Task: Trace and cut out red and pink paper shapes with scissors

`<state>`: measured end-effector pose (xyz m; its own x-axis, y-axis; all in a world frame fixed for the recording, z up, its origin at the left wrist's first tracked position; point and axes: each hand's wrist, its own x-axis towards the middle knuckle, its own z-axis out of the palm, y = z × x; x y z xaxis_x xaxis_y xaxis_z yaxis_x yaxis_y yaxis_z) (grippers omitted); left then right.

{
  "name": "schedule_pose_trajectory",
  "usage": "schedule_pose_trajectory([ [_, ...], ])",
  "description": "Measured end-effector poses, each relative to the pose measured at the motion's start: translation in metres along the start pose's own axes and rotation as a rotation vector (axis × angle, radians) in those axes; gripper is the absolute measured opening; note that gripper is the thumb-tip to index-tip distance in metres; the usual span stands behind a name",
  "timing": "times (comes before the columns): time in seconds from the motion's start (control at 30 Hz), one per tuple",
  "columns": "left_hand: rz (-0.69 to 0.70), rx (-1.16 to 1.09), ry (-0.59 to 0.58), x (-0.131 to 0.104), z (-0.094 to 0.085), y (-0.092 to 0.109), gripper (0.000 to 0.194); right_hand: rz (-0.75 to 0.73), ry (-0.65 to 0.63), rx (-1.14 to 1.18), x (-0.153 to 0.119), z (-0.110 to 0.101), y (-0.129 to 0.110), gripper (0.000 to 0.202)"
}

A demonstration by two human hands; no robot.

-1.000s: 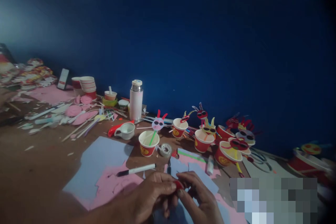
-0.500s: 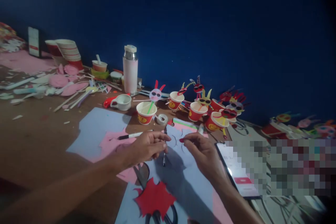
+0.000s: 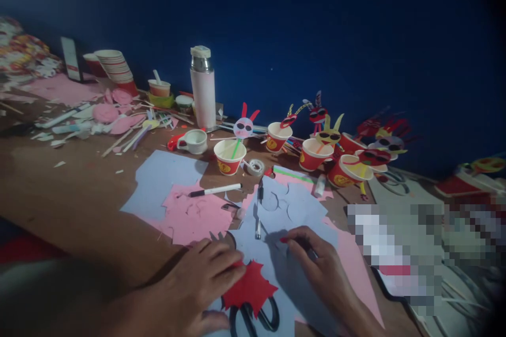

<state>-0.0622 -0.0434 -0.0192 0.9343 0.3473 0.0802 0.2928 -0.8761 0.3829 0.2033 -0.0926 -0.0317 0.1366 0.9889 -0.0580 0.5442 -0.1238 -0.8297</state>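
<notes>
My left hand [image 3: 205,284] reaches over the left edge of a jagged, leaf-like red paper cutout [image 3: 253,289]. Its fingers are stretched out and the thumb stands apart, so it is open. Under the cutout lie scissors [image 3: 272,316], with their black handles showing below it. My right hand [image 3: 312,258] is closed in a pinch on a small red paper piece [image 3: 283,240], above the white paper [image 3: 316,205]. A pen [image 3: 258,216] lies on that sheet just beyond the hands. To the left, a black-and-white marker [image 3: 215,190] rests by a pink paper sheet [image 3: 197,216].
Red paper cups [image 3: 229,157] with paper faces on sticks stand along the back. Near them are a flask [image 3: 203,89], a white cup [image 3: 193,141] and a tape roll [image 3: 255,167]. Paper scraps and sticks [image 3: 126,126] litter the left. A phone [image 3: 389,289] lies at right.
My left hand has moved down and toward me, from above the pen to the red cutout. My right hand has come slightly nearer with the small red piece. The view has shifted.
</notes>
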Motion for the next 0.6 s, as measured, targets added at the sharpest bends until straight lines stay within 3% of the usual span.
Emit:
schedule_pose_trajectory([
  [0.2,0.058,-0.019,-0.063,0.025,0.003,-0.005,0.065,-0.206,0.178,-0.098,0.003,-0.002,0.011,0.015],
  [0.43,0.196,-0.003,-0.047,0.03,0.009,-0.023,0.043,-0.186,0.215,-0.13,0.009,-0.007,0.024,0.015],
  [0.6,0.259,-0.058,0.04,0.037,0.014,-0.032,0.045,-0.182,0.203,-0.139,0.005,-0.007,0.023,0.017],
])
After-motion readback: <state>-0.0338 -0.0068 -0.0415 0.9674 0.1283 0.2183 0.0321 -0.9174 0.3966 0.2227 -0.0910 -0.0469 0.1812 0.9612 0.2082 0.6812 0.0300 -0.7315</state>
